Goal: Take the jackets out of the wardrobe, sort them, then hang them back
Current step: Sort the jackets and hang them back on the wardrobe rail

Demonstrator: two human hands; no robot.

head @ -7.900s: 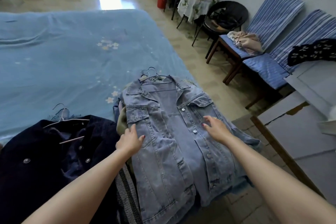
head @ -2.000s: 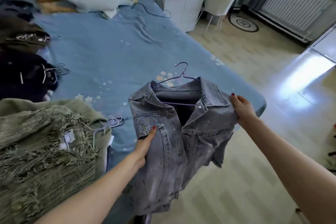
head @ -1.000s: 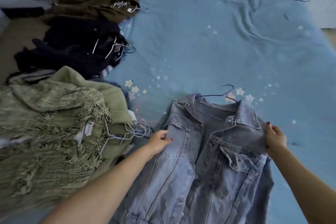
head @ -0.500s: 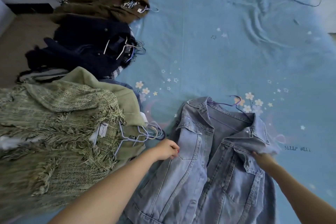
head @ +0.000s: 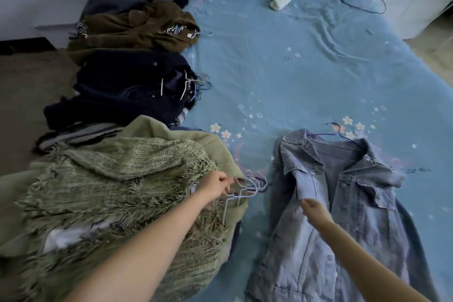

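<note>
The faded blue denim jacket (head: 343, 208) lies face up on the blue star-printed bed sheet (head: 294, 61), near right, its purple wire hanger (head: 335, 131) poking out beyond the collar. The right hand (head: 312, 208) rests on its left front panel; whether the fingers pinch the cloth I cannot tell. The left hand (head: 217, 185) pinches the pale wire hangers (head: 247, 187) of the fringed olive-green knit jacket (head: 117, 191) heaped near left. Dark navy (head: 127, 91) and brown (head: 137, 29) piles lie farther off. Lifting by all the hooks together should keep the pile in order.
</note>
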